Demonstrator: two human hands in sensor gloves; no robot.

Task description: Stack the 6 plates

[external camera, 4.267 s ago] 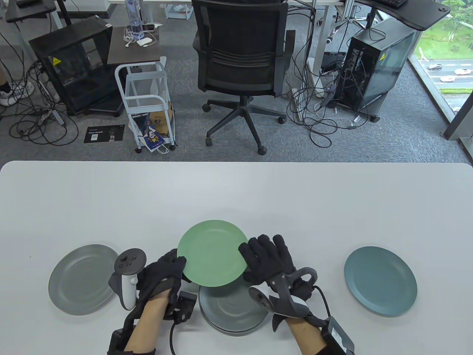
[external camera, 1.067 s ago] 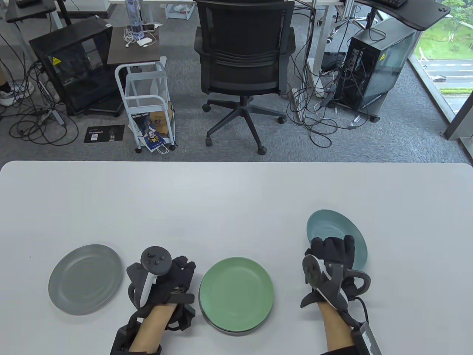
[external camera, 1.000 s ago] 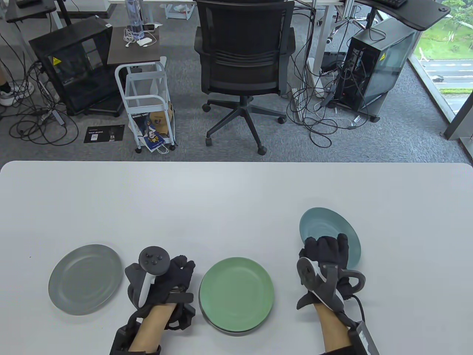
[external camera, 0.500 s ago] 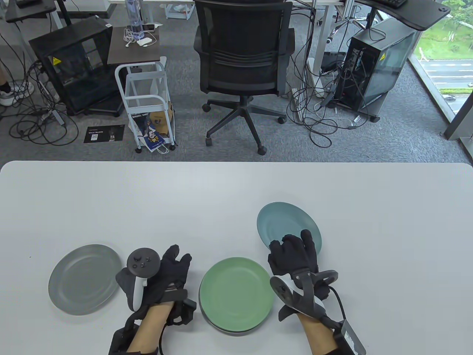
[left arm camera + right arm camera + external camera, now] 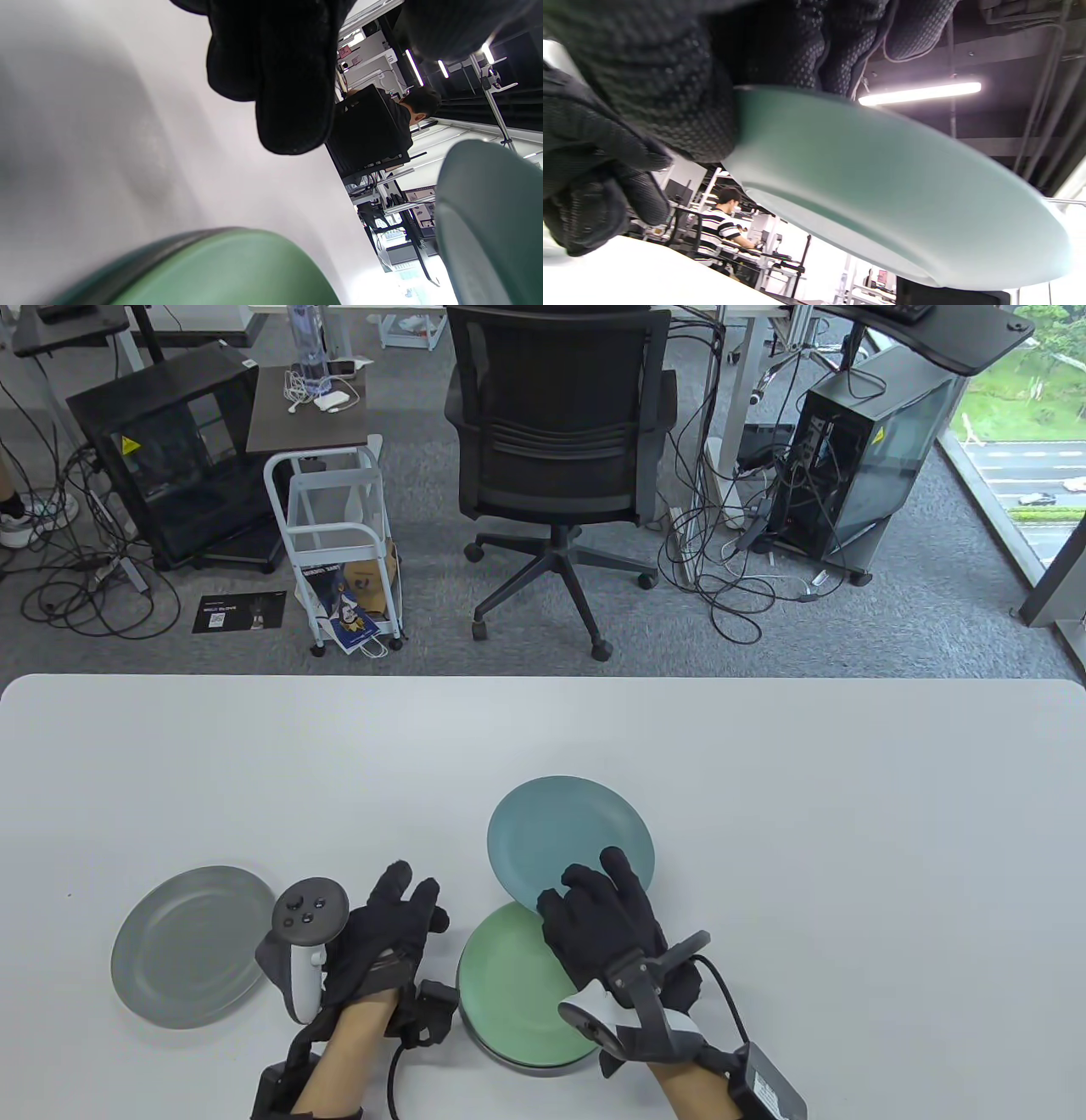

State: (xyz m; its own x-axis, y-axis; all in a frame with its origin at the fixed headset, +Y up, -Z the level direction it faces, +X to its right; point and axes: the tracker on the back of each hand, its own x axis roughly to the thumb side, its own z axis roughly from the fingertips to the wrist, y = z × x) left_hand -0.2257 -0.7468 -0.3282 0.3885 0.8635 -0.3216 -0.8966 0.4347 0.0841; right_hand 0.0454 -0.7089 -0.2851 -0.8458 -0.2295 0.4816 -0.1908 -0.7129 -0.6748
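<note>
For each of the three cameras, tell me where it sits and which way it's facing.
Table view: overhead, looking down at the table; both hands show, left hand, right hand.
Left wrist view: low beside the green plate, facing across the table; gloved fingers show.
Right wrist view: under the blue plate, facing up; gripping fingers show.
All three share the blue plate.

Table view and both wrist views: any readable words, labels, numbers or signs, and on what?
No text can be read.
Black card on the floor: white print and a QR-like square, too small.
Yellow warning triangles on the cabinet and PC tower: no words.
Bag in the cart: print blurred.
Plates: unmarked.
</note>
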